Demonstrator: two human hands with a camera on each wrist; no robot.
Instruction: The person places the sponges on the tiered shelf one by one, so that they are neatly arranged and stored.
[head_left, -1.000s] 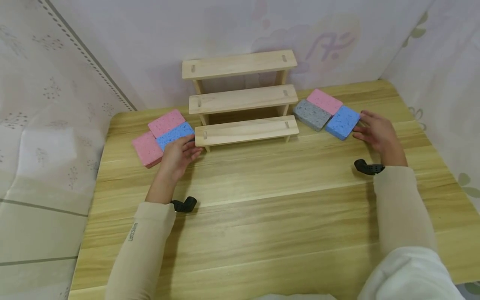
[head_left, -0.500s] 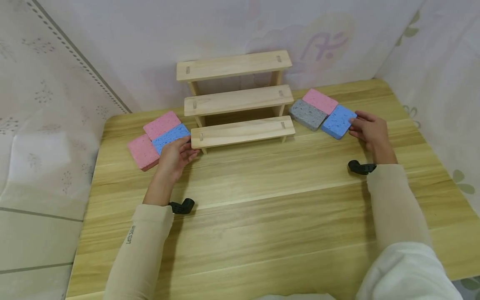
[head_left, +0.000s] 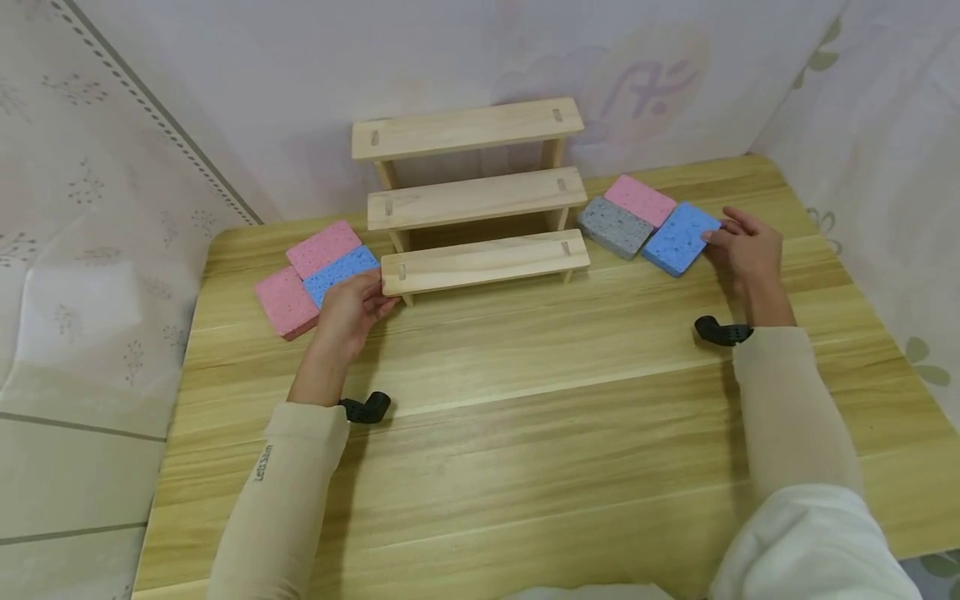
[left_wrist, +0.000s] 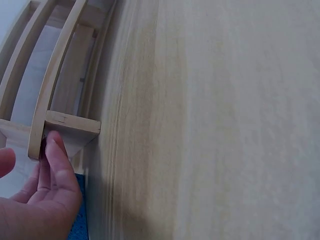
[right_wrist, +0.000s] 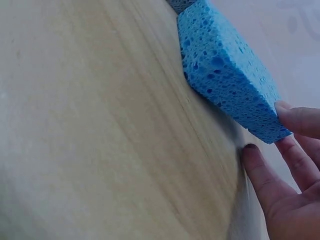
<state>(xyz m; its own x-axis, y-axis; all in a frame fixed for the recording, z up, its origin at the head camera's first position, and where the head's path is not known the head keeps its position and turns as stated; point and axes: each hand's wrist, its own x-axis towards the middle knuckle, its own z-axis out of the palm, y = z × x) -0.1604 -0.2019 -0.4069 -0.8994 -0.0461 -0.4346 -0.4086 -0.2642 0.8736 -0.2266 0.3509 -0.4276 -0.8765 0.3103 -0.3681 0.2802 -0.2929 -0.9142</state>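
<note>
At the right, my right hand pinches the near-right end of a blue sponge, thumb above and a finger beneath. In the right wrist view that end of the sponge is tilted up off the table. A grey sponge and a pink sponge lie against it. My left hand is at the left end of a three-step wooden shelf. In the left wrist view its fingers touch the underside of the lowest board, the thumb apart from it. Another blue sponge lies partly behind this hand.
Two more pink sponges, a rear one and a front one, lie at the left beside the blue one. The wooden table meets cloth-covered walls at its back. Each wrist wears a black camera mount.
My right hand's thumb has come onto the blue sponge, and the sponge's right end has risen off the table. The left hand stays by the shelf end. The head view shifted slightly.
</note>
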